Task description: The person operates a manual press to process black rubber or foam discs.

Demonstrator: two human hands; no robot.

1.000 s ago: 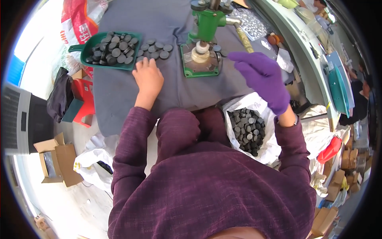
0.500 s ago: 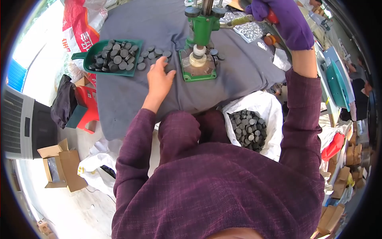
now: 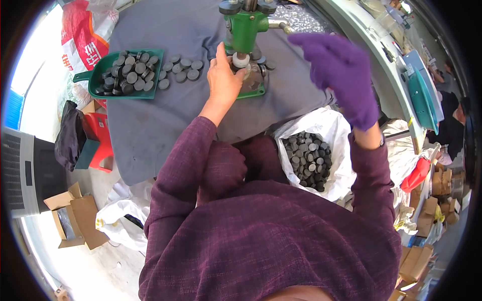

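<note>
Beside one green press (image 3: 244, 30), two hands: left hand (image 3: 224, 75), right hand (image 3: 341, 70)

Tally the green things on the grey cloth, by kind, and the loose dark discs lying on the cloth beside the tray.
Green press: 1
Green scoop tray: 1
Loose dark discs on the cloth, right of the tray: about 9
Total: about 11
</note>
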